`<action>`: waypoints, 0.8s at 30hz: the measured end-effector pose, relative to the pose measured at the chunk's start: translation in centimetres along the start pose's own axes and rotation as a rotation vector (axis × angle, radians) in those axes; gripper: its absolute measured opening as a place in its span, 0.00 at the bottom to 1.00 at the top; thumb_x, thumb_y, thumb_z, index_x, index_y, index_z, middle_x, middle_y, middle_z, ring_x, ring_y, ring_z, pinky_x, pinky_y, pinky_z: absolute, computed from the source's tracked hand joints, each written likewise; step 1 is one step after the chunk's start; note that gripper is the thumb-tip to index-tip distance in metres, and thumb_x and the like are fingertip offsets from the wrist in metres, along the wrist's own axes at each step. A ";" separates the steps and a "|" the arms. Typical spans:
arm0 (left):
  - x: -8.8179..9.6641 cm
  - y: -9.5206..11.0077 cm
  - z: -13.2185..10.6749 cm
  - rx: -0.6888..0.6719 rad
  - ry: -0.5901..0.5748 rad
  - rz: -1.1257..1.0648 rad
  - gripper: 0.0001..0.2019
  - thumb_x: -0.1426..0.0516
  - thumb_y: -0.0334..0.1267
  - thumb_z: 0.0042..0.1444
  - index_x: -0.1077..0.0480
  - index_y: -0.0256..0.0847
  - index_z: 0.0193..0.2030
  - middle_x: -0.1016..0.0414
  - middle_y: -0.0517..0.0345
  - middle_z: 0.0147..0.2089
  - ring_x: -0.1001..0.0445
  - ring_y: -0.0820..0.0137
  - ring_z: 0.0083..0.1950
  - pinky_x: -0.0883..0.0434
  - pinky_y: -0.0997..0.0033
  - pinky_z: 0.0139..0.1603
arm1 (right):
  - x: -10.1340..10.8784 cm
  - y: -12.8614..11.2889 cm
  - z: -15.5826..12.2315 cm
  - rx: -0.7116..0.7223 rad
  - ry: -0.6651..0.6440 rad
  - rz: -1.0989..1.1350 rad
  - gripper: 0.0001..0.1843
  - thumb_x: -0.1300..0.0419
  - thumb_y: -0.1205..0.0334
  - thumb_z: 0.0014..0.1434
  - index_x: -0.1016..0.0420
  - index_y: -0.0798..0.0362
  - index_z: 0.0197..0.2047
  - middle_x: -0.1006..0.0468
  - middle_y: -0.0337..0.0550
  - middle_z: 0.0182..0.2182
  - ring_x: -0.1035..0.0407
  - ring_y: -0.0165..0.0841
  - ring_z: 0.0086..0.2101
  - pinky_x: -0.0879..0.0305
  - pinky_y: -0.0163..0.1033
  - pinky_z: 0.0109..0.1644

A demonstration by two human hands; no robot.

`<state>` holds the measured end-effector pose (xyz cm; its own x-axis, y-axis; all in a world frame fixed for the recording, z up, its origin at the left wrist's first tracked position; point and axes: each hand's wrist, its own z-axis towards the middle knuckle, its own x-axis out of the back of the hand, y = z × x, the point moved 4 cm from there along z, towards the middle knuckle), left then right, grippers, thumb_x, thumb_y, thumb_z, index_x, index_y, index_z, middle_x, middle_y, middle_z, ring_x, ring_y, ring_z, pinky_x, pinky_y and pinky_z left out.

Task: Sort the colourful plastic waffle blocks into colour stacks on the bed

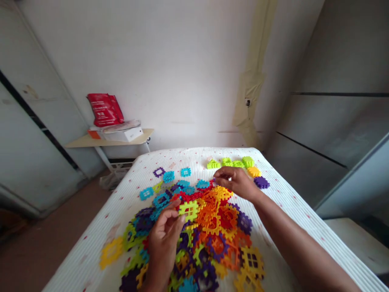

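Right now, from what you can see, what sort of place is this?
Probably a small bedroom: a mattress with a white spotted cover, a small table holding a red bag, and grey wardrobe panels.

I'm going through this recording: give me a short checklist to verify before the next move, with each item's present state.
1. Left hand grips the lime-green plastic tile between thumb and fingers: ok.
2. Right hand holds nothing: cannot tell; its fingers hide what lies beneath them, just above the red tiles.
3. Row of lime-green tiles lies apart from the heap: ok.
4. Tiles in the heap lie separately: not ok; many overlap.
5. Whole heap is in view: not ok; the bottom of the picture cuts it off.
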<state>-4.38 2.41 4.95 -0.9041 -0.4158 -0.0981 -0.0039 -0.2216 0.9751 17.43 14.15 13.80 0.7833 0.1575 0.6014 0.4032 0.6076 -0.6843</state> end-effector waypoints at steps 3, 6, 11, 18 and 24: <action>0.3 -0.5 0.3 0.105 0.055 -0.093 0.14 0.37 0.44 0.45 0.34 0.38 0.30 0.24 0.53 0.40 0.25 0.67 0.40 0.29 0.73 0.38 | -2.9 -3.4 -1.5 0.119 -0.093 0.048 0.06 0.42 0.62 0.56 0.26 0.52 0.37 0.25 0.38 0.30 0.33 0.26 0.27 0.38 0.32 0.32; 0.5 -0.5 0.5 0.139 0.083 -0.154 0.14 0.36 0.44 0.44 0.33 0.38 0.31 0.24 0.56 0.36 0.27 0.72 0.35 0.30 0.75 0.36 | -5.1 -5.0 -2.5 0.144 -0.107 -0.041 0.07 0.41 0.62 0.56 0.27 0.52 0.39 0.26 0.39 0.32 0.33 0.28 0.30 0.38 0.33 0.34; 0.5 -0.1 0.6 0.137 0.098 -0.250 0.15 0.35 0.43 0.42 0.33 0.38 0.32 0.25 0.59 0.32 0.28 0.73 0.34 0.31 0.76 0.36 | -7.7 -6.3 -3.4 0.083 -0.132 -0.142 0.17 0.40 0.56 0.55 0.30 0.53 0.48 0.26 0.44 0.38 0.31 0.33 0.35 0.35 0.37 0.38; 0.4 -0.4 0.5 0.154 0.050 -0.281 0.14 0.35 0.42 0.44 0.32 0.38 0.34 0.26 0.58 0.33 0.26 0.69 0.38 0.31 0.73 0.39 | -9.4 -7.2 -3.9 0.077 -0.082 -0.162 0.33 0.38 0.54 0.55 0.40 0.57 0.60 0.30 0.54 0.49 0.34 0.41 0.48 0.34 0.46 0.51; 0.3 -0.6 0.2 0.139 -0.062 -0.188 0.11 0.37 0.40 0.46 0.30 0.38 0.35 0.25 0.57 0.35 0.27 0.68 0.39 0.31 0.74 0.39 | -9.7 -7.1 -4.1 0.146 0.016 -0.218 0.31 0.40 0.55 0.56 0.39 0.54 0.60 0.32 0.53 0.49 0.37 0.42 0.50 0.36 0.48 0.54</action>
<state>-4.71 2.65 4.39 -0.9064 -0.3228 -0.2726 -0.2299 -0.1644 0.9592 8.90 5.18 11.13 0.6933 -0.0014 0.7206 0.4916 0.7320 -0.4716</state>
